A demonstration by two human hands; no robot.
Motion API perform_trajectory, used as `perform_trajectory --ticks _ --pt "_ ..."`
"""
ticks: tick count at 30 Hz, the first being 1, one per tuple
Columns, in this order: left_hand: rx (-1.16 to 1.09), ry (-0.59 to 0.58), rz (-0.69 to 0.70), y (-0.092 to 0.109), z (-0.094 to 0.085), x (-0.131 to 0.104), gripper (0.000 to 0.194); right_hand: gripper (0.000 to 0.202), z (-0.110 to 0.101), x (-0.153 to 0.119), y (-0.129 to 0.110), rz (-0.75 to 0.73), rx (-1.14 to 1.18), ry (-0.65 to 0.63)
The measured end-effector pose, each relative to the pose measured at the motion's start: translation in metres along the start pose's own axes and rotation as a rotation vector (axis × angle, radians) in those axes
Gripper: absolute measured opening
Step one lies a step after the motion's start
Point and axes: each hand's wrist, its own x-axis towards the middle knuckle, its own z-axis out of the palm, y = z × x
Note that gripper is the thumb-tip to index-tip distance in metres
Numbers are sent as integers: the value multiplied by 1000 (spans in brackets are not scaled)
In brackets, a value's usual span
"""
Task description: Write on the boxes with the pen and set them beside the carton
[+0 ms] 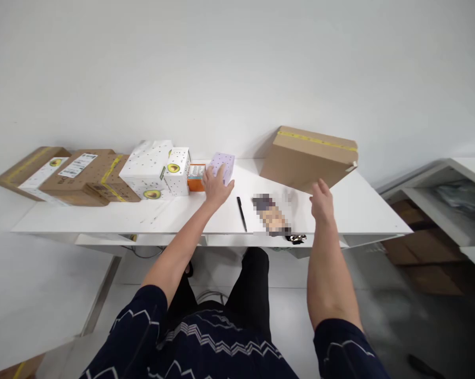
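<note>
Head view: found the left hand [217, 187] at the purple spotted box [224, 161], on the far side of the tabletop [352, 210], left of the pen [241, 215]. Noted its fingers partly open, spread over the box's top and near side; saw the thumb by the right side. Could not tell how firmly they pressed.

Found the right hand [322, 202] at the low near edge of the large brown box [308, 163], on the right half of the tabletop, toward the wall. Saw its fingers bent and bunched together at that edge. Could not tell how far closed, or whether gripping or only touching. Recorded the large brown box as tilted, yellow tape along its upper side.

Just left of the purple spotted box, logged an orange box [197, 184], then the small white box [179, 184] and the big white box [146, 160], both printed with avocados. Farther left, noted a group of taped brown boxes [73, 184].

Between the hands, spotted the black pen lying near the front edge. To its right, saw a pixelated item [271, 215], too obscured to identify, and a small dark-and-shiny item [297, 239] at the near edge.
</note>
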Motion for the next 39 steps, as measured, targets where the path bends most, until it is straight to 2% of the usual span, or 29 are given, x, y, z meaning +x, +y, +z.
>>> perform_trajectory --ticks 2,4,7,9,10,14,17,20,22,26,29,32,37,39 --pt "82 -53 -76 -10 -4 10 83 60 11 -17 -2 98 -13 -5" --pt "125 -106 -106 -15 -2 18 84 60 25 -45 -8 71 -41 -23" --pt "155 -84 -110 -15 3 17 72 56 50 -101 -20 -68 -188 -285" --pt "156 -56 -86 -16 0 4 70 49 67 -138 -27 -176 -385 -504" --pt "150 -52 -62 -19 -4 -7 70 49 74 -154 -30 -217 -494 -572" --pt "66 -80 60 -49 -41 -63 80 54 92 -193 -38 -195 -872 -666" --pt "-64 -82 133 -82 -72 -106 85 52 99 -200 -40 -149 -951 -690" --pt "-216 -67 101 -110 -87 -136 84 51 106 -202 -39 -138 -961 -701" --pt "-315 -98 48 -124 -84 -146 88 52 112 -203 -36 -127 -952 -693" --pt "-572 -253 -57 -141 -61 -148 120 56 116 -201 -26 -46 -800 -635" --pt "-740 -335 -84 -146 -50 -143 126 57 111 -195 -18 57 -540 -572" --pt "-810 -317 -153 -142 -53 -137 125 58 104 -191 -10 95 -385 -546" --pt "-908 -240 -508 -126 -75 -130 92 60 99 -191 -2 139 -223 -536" --pt "-905 -259 -632 -121 -82 -129 82 55 98 -192 -1 176 -150 -543"
